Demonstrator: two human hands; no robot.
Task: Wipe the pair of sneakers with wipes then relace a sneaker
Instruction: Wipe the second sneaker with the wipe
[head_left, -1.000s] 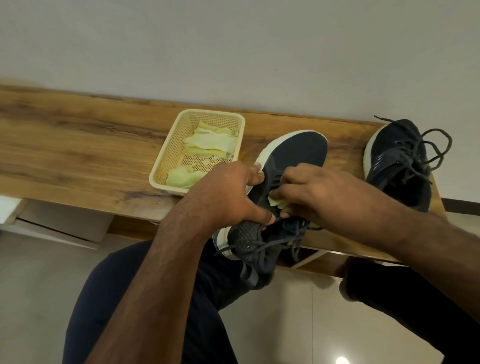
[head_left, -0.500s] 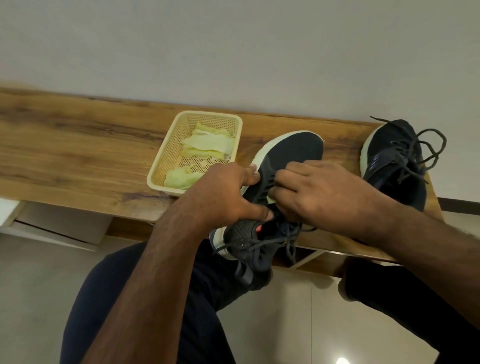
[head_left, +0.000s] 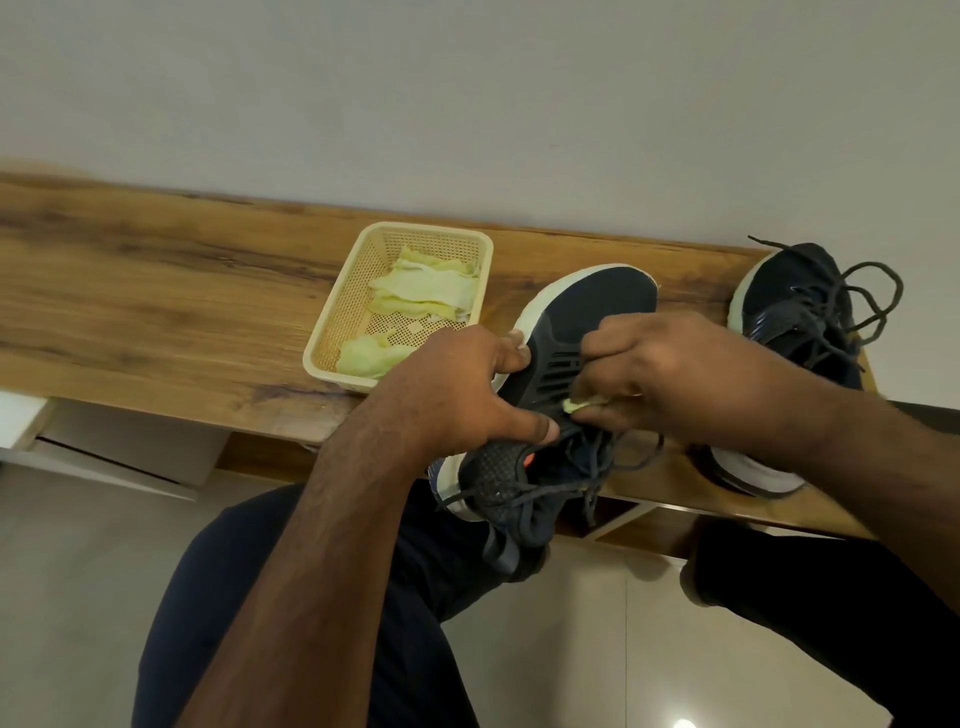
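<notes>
Mid-wipe: left hand (head_left: 457, 395) gripping sneaker (head_left: 561, 374) at worktop (head_left: 156, 312) edge, right hand (head_left: 660, 379) pinching wipe (head_left: 584, 404) against its laces. Second sneaker (head_left: 800, 312) beyond right hand, apparently unwiped; relacing still ahead.

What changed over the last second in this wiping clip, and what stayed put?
The right hand, pinching the wipe, slid slightly toward the toe and back along the near sneaker. The left hand kept gripping that sneaker. The basket and far sneaker stayed put.
</notes>
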